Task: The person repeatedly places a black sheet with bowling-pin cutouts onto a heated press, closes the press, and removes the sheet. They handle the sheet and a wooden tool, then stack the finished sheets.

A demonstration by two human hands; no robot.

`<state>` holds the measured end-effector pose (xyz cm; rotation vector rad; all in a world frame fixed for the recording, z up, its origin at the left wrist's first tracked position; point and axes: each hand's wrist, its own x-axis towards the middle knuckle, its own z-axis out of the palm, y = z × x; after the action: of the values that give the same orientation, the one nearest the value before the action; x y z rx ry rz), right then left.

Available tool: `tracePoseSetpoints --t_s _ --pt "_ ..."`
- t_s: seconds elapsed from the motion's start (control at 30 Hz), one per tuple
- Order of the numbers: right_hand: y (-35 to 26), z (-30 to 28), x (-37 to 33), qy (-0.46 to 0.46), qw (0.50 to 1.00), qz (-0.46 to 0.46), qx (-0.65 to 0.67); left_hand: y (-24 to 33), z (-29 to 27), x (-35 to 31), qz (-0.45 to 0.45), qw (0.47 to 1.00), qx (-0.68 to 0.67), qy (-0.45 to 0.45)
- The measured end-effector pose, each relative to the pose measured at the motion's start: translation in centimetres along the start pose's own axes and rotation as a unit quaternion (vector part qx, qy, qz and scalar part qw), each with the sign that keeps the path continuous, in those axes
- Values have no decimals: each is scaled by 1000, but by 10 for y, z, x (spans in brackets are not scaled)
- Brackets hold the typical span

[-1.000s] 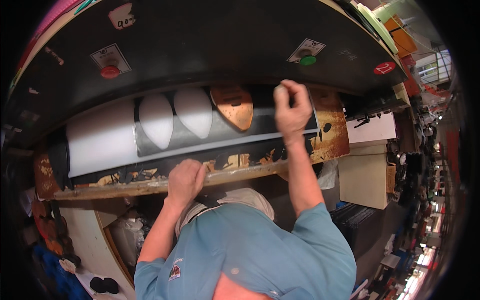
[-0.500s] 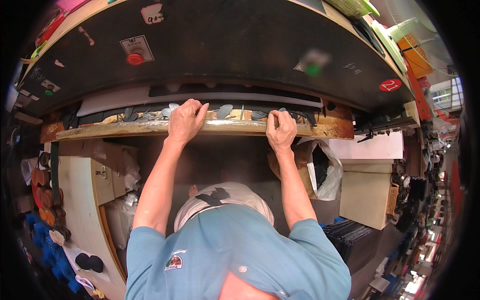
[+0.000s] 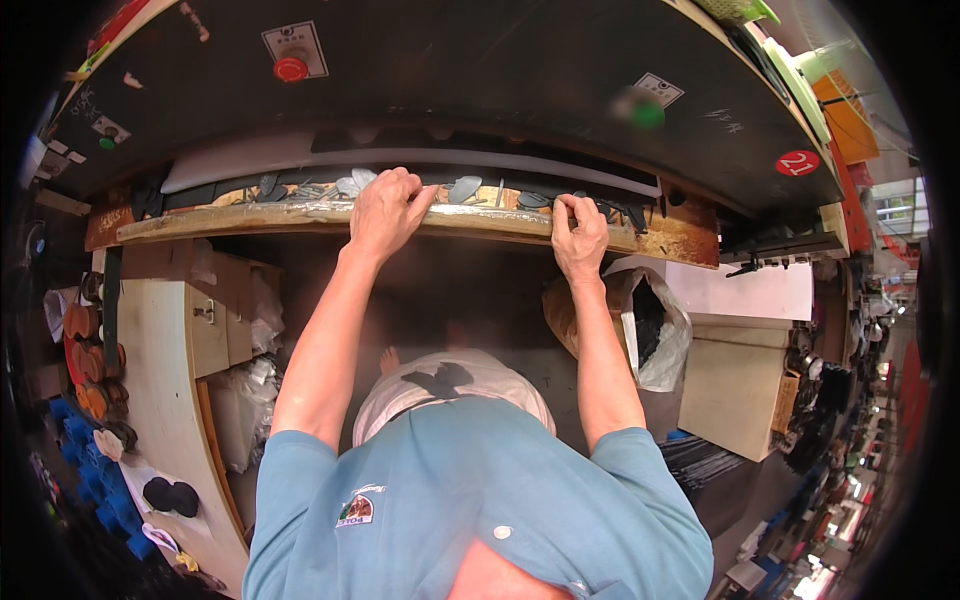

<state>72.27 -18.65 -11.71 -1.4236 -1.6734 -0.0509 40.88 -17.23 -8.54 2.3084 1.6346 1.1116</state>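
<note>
Over the wooden front ledge [image 3: 280, 222] of a black machine, both my hands lie with fingers curled. My left hand [image 3: 385, 215] is closed, its thumb pointing right; a pale grey flat piece [image 3: 353, 183] shows just beside its knuckles. Between my hands sits a grey leaf-shaped piece [image 3: 464, 189]. My right hand [image 3: 580, 238] is closed in a pinch at the ledge, next to dark flat pieces [image 3: 533, 200]. Whatever either hand's fingers hold is hidden from view.
The machine's black panel [image 3: 450, 80] rises beyond the ledge, with a red button [image 3: 290, 69] and a green one [image 3: 645, 110]. A pale cabinet [image 3: 150, 370] stands left. An open sack [image 3: 658, 335] with dark contents and a box [image 3: 725, 385] are at right.
In the picture, the ledge and machine sit slightly higher and further right than before. Both hands keep nearly the same place along the ledge, still curled.
</note>
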Motion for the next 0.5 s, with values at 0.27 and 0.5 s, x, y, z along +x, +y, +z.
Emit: tracePoseSetpoints --t_s 0.27,0.5 --pt "-6 -4 -5 -24 996 73 38 1 -3 -3 11 1000 -7 -3" --pt "-35 9 40 -31 964 216 154 -9 -14 -6 -14 996 -43 -82"
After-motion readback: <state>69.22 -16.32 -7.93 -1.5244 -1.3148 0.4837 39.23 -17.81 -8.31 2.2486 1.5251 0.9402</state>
